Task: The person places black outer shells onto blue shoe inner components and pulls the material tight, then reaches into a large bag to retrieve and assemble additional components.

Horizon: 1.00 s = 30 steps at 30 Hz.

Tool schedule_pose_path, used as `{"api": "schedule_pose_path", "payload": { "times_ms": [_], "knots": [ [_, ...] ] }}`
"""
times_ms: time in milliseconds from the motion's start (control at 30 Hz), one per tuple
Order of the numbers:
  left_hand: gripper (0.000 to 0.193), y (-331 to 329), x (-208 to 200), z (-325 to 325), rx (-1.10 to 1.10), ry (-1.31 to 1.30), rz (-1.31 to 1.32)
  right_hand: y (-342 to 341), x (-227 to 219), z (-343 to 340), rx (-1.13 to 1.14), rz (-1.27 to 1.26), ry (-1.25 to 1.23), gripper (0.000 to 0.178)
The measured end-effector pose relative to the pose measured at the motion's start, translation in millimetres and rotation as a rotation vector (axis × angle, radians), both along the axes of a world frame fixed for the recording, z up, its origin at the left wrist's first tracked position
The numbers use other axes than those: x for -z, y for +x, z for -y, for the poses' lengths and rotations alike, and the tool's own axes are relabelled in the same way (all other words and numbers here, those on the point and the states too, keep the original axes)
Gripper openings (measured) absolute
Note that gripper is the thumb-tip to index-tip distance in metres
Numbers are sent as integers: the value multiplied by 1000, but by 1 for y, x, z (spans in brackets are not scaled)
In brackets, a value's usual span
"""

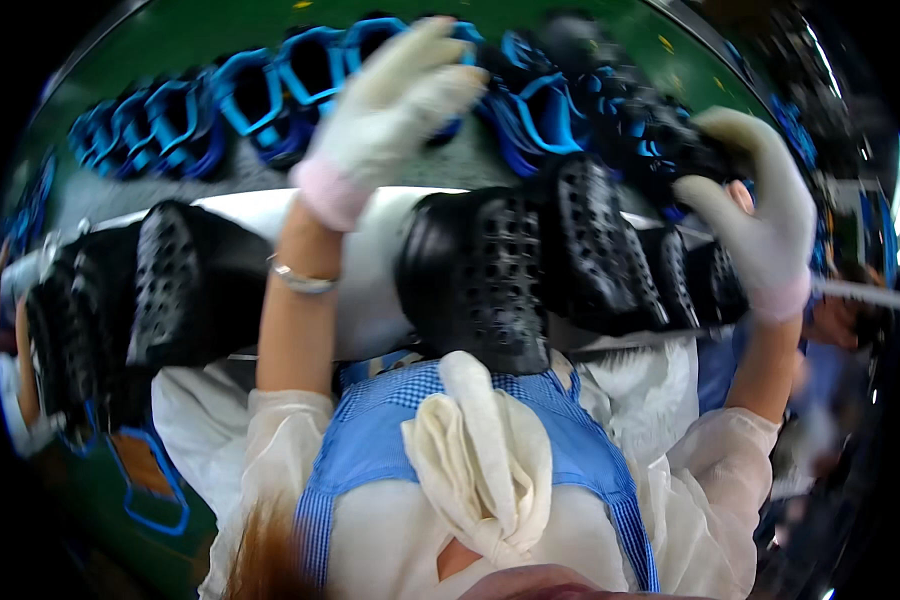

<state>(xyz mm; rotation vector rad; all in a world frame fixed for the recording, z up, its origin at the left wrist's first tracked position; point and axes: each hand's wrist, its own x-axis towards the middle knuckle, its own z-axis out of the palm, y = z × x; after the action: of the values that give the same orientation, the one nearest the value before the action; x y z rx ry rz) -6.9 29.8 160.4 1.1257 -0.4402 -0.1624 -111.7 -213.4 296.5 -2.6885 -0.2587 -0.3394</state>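
My left hand (395,110), in a white glove with a pink cuff, is raised over the far row of dark shoes with bright blue edging (253,95). Its fingers are stretched out and nothing shows in them. In a like glove, my right hand (765,205) hangs open at the right, thumb and fingers curved apart. Nearest to it are black shoes (675,270) at the right end of the near row. A large black shoe (490,280) lies before my chest, its sole full of holes turned toward me; another (595,235) leans beside it.
More black shoes (185,285) lie at the left on the pale work surface (365,290). Beyond them is a green floor (220,25). A blue-framed stool (150,475) stands at lower left. Other people show, blurred, at both sides, one person's head (845,310) at the right.
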Motion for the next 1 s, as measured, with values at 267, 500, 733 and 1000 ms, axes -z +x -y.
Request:
{"api": "schedule_pose_path", "payload": {
  "times_ms": [267,500,733,1000],
  "knots": [
    [40,8,30,-28,-5,-312,-228,99,47,-102,-345,-160,-129,41],
    [41,23,49,-46,-139,-244,-404,149,82,-123,-438,-191,-137,37],
    [44,44,95,-64,-926,981,350,204,81,-146,-306,-472,-281,49],
    [24,76,98,-58,-618,1376,71,271,113,-202,-165,-605,-401,40]
  ]
}}
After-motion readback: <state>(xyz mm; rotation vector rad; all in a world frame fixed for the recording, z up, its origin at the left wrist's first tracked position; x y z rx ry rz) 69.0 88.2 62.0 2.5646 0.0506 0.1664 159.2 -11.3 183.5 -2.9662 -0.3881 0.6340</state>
